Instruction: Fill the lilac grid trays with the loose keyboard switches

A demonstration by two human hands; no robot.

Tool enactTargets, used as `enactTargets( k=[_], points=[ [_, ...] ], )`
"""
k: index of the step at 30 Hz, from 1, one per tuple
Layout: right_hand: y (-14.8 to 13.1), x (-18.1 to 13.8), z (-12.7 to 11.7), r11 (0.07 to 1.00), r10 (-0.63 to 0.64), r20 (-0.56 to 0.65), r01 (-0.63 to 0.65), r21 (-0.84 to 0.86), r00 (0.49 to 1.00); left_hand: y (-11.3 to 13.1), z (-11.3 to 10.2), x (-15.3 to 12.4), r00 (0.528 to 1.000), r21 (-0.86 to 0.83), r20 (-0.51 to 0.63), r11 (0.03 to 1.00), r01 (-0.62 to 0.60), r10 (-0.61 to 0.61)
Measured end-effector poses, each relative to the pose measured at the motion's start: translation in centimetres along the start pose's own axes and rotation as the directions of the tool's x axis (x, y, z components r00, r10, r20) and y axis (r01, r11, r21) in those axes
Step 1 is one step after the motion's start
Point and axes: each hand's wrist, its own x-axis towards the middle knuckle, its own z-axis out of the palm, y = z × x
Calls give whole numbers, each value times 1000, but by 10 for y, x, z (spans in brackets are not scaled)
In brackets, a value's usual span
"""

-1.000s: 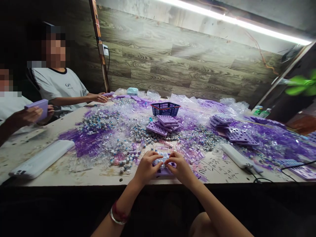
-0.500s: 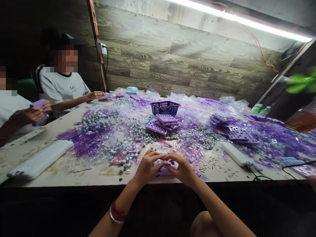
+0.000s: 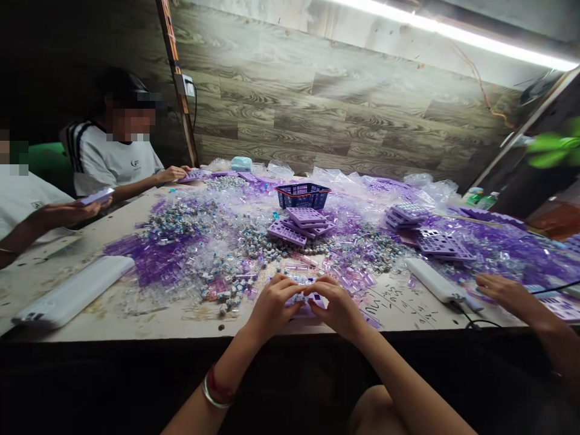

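- Left hand [image 3: 272, 305] and right hand [image 3: 338, 308]: bare, sleeveless forearms.
- Left wrist, just below the hand: silver bangle [image 3: 212, 399] beside red cord band [image 3: 222, 389].
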Motion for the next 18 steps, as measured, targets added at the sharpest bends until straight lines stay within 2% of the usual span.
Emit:
enactTargets(
  k=[4, 10, 18],
  points=[
    [-3, 1, -3, 1000, -1, 40, 2, -31, 999, 3, 0, 1, 1000, 51, 23, 999, -8, 6],
    [0, 1, -3, 1000, 8, 28, -8, -17, 1000, 5, 1, 2, 1000, 67, 9, 998, 15, -16],
    [5, 1, 1, 998, -57, 16, 57, 35, 998, 3, 2, 2, 1000, 75, 12, 997, 14, -15]
  ],
)
